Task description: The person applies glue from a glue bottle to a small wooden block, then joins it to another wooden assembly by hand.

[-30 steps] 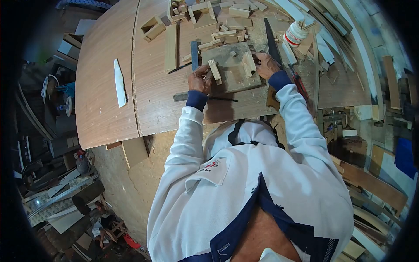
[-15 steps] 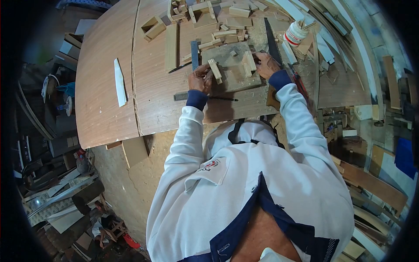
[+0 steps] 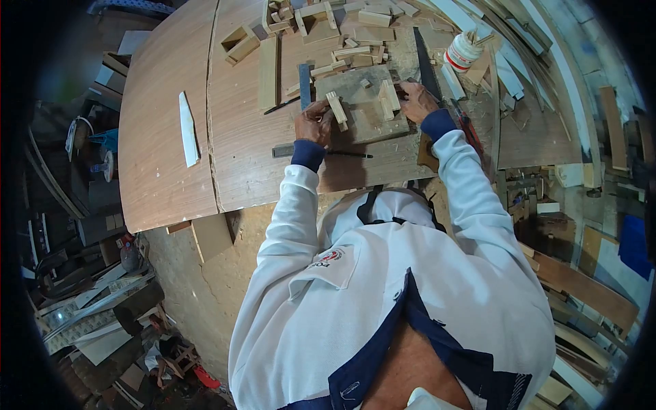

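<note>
Edges curve into black; upper left seems blurred.

The person wears a white long-sleeved shirt (image 3: 485,301) with navy cuffs (image 3: 309,156), a navy-trimmed, buttoned front opening (image 3: 471,361), and a chest pocket (image 3: 322,279) bearing a small red emblem (image 3: 334,256) beside dark lettering.

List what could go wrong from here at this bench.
The right hand is right beside the saw, so a careless move might bring the fingers or cuff against the blade.

The small wooden cube lies loose on the worn board between the hands; a nudge could knock it off.

The white bottle stands among scattered offcuts, with sticks poking from its top, so a bump from a long strip might tip it.
</note>
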